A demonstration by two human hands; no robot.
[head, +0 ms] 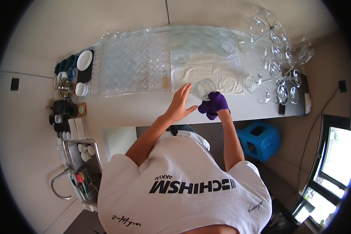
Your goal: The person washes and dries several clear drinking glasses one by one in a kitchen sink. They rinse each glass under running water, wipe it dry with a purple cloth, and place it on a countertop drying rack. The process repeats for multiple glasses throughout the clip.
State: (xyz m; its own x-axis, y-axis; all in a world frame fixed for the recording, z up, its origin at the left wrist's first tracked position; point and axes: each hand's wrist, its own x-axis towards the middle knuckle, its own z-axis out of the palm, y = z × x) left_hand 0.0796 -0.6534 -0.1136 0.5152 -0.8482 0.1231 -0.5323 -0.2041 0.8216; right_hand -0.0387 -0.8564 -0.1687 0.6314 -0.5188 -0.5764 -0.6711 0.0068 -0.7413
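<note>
A clear drinking glass (205,88) is at the front edge of a white cloth, its rim towards me. My right hand (220,106) is bunched in a purple cloth (216,102), which meets the near right side of the glass. Folds of that cloth hide most of my fingers, and I cannot tell how far it reaches inside the glass. To the left of the glass, my left hand (180,104) is empty, with thumb and fingers spread apart.
Several glasses (181,56) stand on the white cloth (201,67). Many small glasses (134,64) fill the counter's left side. Stemmed glasses (282,93) hang on a rack at right. A sink (93,146) holds white cups. A blue stool (261,142) stands under the counter (128,109).
</note>
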